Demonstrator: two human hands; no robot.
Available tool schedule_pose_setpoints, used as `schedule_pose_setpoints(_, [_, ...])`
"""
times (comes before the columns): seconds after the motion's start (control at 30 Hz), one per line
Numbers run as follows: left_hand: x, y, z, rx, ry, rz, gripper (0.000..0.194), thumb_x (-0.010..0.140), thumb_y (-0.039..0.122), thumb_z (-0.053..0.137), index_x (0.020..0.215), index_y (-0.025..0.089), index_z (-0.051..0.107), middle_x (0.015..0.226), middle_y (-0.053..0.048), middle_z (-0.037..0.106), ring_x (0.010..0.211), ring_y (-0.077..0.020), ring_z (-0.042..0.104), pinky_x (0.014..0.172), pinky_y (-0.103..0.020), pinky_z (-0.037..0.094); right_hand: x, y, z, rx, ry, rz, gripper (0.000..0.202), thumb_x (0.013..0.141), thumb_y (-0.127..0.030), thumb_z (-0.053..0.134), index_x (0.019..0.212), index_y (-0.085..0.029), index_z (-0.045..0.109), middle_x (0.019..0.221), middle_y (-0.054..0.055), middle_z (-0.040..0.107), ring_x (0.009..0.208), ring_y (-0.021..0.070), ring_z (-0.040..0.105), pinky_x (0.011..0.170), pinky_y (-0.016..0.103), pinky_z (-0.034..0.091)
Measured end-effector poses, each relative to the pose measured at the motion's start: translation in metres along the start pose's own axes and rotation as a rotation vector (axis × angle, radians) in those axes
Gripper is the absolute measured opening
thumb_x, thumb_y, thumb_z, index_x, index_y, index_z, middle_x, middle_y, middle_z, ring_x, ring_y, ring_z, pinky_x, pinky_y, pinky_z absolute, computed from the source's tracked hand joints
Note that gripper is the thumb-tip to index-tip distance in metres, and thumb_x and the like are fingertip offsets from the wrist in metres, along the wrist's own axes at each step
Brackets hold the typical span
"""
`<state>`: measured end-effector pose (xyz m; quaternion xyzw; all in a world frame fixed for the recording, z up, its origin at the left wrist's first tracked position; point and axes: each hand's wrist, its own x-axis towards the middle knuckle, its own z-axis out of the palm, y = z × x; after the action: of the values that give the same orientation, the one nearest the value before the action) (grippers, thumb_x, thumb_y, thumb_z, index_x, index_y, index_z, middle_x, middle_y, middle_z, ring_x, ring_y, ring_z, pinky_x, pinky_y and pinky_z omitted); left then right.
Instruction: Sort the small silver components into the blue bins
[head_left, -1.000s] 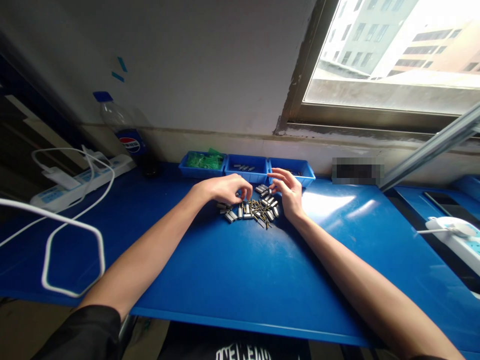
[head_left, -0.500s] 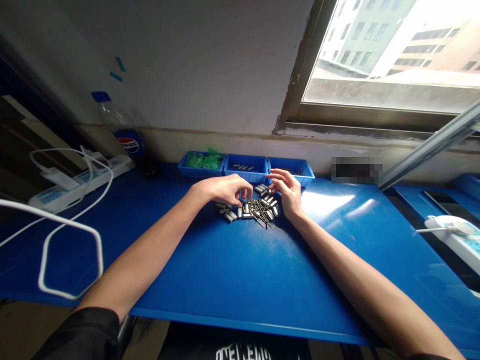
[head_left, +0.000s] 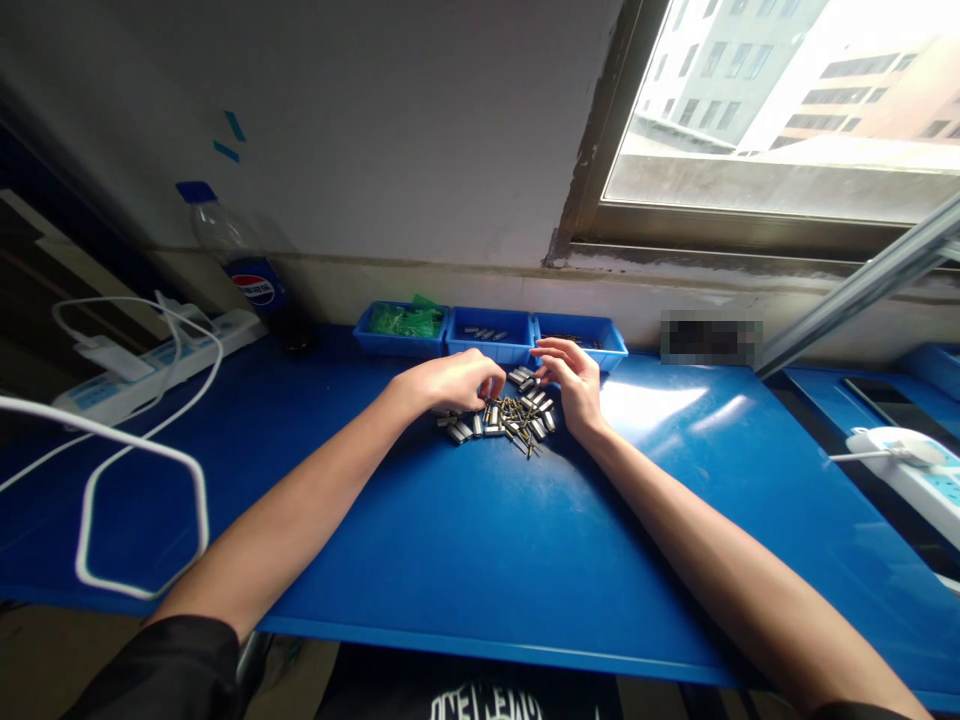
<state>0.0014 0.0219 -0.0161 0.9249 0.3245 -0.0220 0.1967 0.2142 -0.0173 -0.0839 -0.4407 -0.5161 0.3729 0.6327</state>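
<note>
A mixed pile of small metal parts lies on the blue tabletop: silver cylindrical pieces (head_left: 493,430) around thin brass-and-dark pins (head_left: 517,412). My left hand (head_left: 466,380) is over the pile's left side, fingers curled down and thumb and fingertips together. Whatever the fingertips pinch is hidden or too small to name. At the pile's right edge is my right hand (head_left: 571,383), its fingers loosely bent and apart, with nothing visible in them. Its fingertips are close to the silver pieces and the front of the right blue bin (head_left: 615,352).
Beside that bin stand a middle bin (head_left: 491,352) with a few metal pieces and a left bin (head_left: 401,347) with green plastic material. A cola bottle (head_left: 255,285), a power strip (head_left: 157,370) and a white cable (head_left: 202,500) are at left. Another power strip (head_left: 919,475) lies right.
My left fingertips have shifted slightly at the pile's left side. My right hand stays almost in place. The whole view has moved a little.
</note>
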Motion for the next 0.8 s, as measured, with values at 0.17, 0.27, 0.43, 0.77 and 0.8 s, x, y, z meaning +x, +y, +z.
schedule_pose_setpoints(0.17, [0.004, 0.002, 0.008, 0.010, 0.104, -0.033, 0.022, 0.075, 0.005, 0.062, 0.086, 0.017, 0.077, 0.084, -0.005, 0.075, 0.073, -0.0161, 0.066, 0.066, -0.023, 0.047, 0.000, 0.001, -0.001, -0.006, -0.006, 0.002, 0.026, 0.082, -0.037, 0.069, 0.101, -0.020, 0.073, 0.098, 0.006, 0.077, 0.066, 0.0161, 0.062, 0.061, 0.031, 0.049])
schedule_pose_setpoints(0.27, [0.006, 0.003, 0.011, 0.033, 0.150, -0.035, 0.021, 0.076, 0.005, 0.061, 0.083, 0.016, 0.077, 0.083, -0.006, 0.075, 0.073, -0.0166, 0.065, 0.064, -0.024, 0.045, 0.000, 0.002, 0.000, -0.034, -0.013, 0.001, 0.026, 0.083, -0.040, 0.068, 0.100, -0.021, 0.072, 0.098, 0.006, 0.077, 0.067, 0.0168, 0.063, 0.062, 0.032, 0.050])
schedule_pose_setpoints(0.43, [0.005, 0.005, 0.006, 0.043, 0.179, -0.033, 0.017, 0.078, 0.007, 0.062, 0.082, 0.015, 0.076, 0.084, -0.007, 0.075, 0.073, -0.0164, 0.065, 0.063, -0.024, 0.044, 0.000, 0.001, 0.000, -0.015, -0.004, 0.006, 0.023, 0.081, -0.037, 0.069, 0.097, -0.021, 0.073, 0.096, 0.005, 0.077, 0.066, 0.0167, 0.062, 0.060, 0.031, 0.049])
schedule_pose_setpoints(0.77, [-0.012, 0.015, -0.018, -0.007, 0.022, -0.125, 0.014, 0.076, 0.018, 0.072, 0.090, 0.017, 0.078, 0.085, -0.005, 0.077, 0.071, -0.0166, 0.067, 0.064, -0.024, 0.047, 0.000, -0.002, 0.001, -0.022, -0.010, 0.017, 0.022, 0.081, -0.037, 0.068, 0.096, -0.021, 0.073, 0.090, 0.004, 0.077, 0.065, 0.0164, 0.062, 0.061, 0.031, 0.050])
schedule_pose_setpoints(0.8, [-0.011, 0.018, -0.016, -0.003, 0.009, -0.133, 0.016, 0.075, 0.017, 0.072, 0.090, 0.017, 0.077, 0.085, -0.005, 0.077, 0.071, -0.0168, 0.068, 0.063, -0.024, 0.047, -0.001, -0.002, 0.001, -0.017, -0.011, 0.018, 0.022, 0.081, -0.036, 0.068, 0.096, -0.021, 0.073, 0.089, 0.004, 0.077, 0.065, 0.0162, 0.062, 0.061, 0.031, 0.050])
